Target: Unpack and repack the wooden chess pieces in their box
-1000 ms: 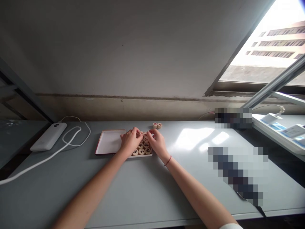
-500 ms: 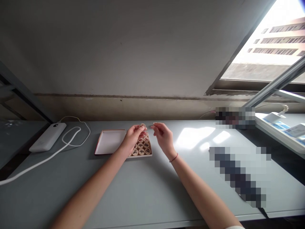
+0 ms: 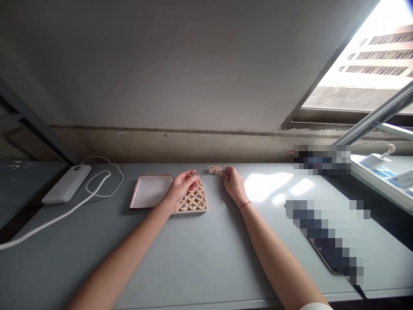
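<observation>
My left hand (image 3: 181, 187) is closed in a pinch on a round wooden Chinese chess piece (image 3: 195, 175), over the open box (image 3: 206, 207). Rows of flat round pieces with red or black characters, such as a black-marked one (image 3: 192, 205), fill the visible part of the box; the hand hides its left side. Two red-marked pieces (image 3: 211, 169) stand side by side on the desk behind the box. Just right of them rests my right hand (image 3: 234, 183), its fingers curled together; whatever they hold, if anything, is hidden.
The box lid (image 3: 151, 192) lies inside up, left of the box. A white power bank (image 3: 67, 184) with a white cable (image 3: 61, 219) is on the left of the grey desk (image 3: 180, 267). Blurred-out objects, one a dark flat device (image 3: 325, 258), are at the right.
My right hand has moved right, uncovering the two pieces on the desk. My left hand still pinches a piece above the box. The view has shifted slightly.
</observation>
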A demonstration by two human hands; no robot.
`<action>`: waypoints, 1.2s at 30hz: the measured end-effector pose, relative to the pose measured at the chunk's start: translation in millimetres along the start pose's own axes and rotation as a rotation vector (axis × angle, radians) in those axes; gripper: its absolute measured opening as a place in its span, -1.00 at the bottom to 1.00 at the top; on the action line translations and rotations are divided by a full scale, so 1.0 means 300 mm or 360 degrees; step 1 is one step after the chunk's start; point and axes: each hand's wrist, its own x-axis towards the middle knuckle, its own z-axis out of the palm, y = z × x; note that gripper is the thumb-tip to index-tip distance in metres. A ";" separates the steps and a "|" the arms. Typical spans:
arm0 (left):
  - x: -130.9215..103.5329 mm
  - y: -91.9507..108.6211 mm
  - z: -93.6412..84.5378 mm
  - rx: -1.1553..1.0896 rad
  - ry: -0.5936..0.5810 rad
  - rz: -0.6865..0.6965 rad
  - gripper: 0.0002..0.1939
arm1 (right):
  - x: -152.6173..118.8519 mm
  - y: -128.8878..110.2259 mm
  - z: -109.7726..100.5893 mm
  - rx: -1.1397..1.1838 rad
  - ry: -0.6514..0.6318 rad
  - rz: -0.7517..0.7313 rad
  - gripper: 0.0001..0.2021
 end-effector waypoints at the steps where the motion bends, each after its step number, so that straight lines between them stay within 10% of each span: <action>1: -0.001 -0.004 0.000 0.0026 -0.0011 0.0020 -0.73 | -0.005 -0.010 0.000 -0.0102 0.0015 -0.0076 -0.80; 5: 0.004 -0.025 -0.004 0.0197 -0.0026 0.0107 -0.66 | -0.058 -0.106 -0.005 -0.0179 0.0165 -0.0667 -0.77; 11: 0.018 -0.047 -0.017 0.0300 -0.0059 0.0229 -0.63 | -0.172 -0.257 0.040 -0.0087 -0.0356 -0.1225 -0.72; 16: 0.018 -0.050 -0.022 0.0381 0.0004 0.0263 -0.65 | -0.156 -0.244 0.036 -0.0109 -0.0262 -0.1109 -0.82; 20: 0.020 -0.035 -0.027 0.0546 0.0075 0.0314 -0.66 | -0.080 -0.163 -0.026 -0.0409 0.0115 -0.0550 -0.90; 24: 0.020 -0.013 -0.034 0.0540 0.0067 0.0256 -0.71 | -0.035 -0.084 -0.072 -0.0773 -0.0004 -0.0114 -0.93; 36: 0.011 0.014 -0.043 0.0618 0.0108 0.0231 -0.76 | -0.011 -0.016 -0.043 -0.0819 -0.0006 -0.0245 -0.94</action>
